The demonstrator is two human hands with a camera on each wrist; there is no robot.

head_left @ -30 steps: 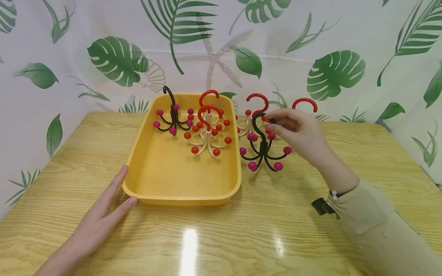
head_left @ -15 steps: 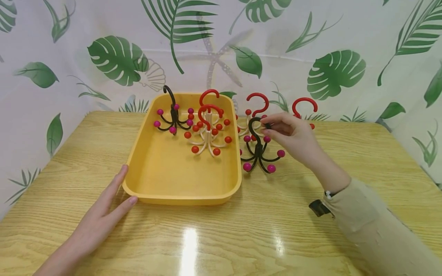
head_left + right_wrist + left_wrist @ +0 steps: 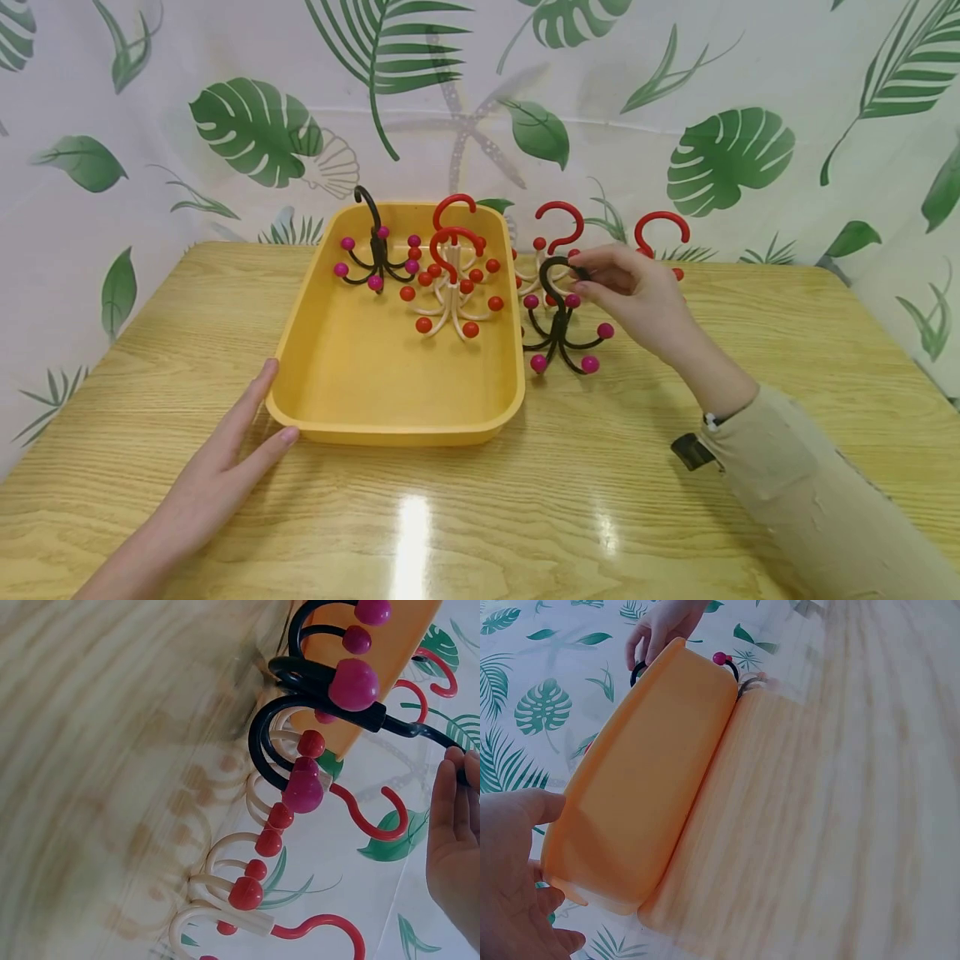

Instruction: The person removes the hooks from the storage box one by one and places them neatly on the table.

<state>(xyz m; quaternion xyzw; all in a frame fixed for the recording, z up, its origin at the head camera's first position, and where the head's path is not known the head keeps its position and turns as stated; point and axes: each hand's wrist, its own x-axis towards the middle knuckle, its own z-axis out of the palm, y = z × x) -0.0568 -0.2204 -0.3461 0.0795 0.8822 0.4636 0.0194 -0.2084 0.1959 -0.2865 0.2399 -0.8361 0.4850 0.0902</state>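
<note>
My right hand (image 3: 647, 302) pinches the curved top of a black multi-arm hook hanger (image 3: 558, 327) with magenta ball tips, just right of the yellow tray (image 3: 405, 430). The hanger is upright in the head view; whether its arms bear on the table I cannot tell. At the tray's near left corner, my left hand (image 3: 217, 462) touches the wall with thumb and fingers spread apart. Inside the tray stand another black hanger (image 3: 377, 250) and two cream hangers with red hooks, the nearer one (image 3: 452, 296) partly covering the farther one (image 3: 455, 202).
Behind the held hanger, two more cream hangers with red hooks stand on the table, one with its hook (image 3: 577, 218) beside the tray, the other hook (image 3: 663, 218) farther right and partly hidden by my hand. A leaf-patterned sheet (image 3: 600, 75) backs the wooden table (image 3: 525, 517).
My right hand has brought the black hanger slightly left, closer to the tray, with its hook a little lower. Little movement shows in the last half second. The left hand and tray stay put.
</note>
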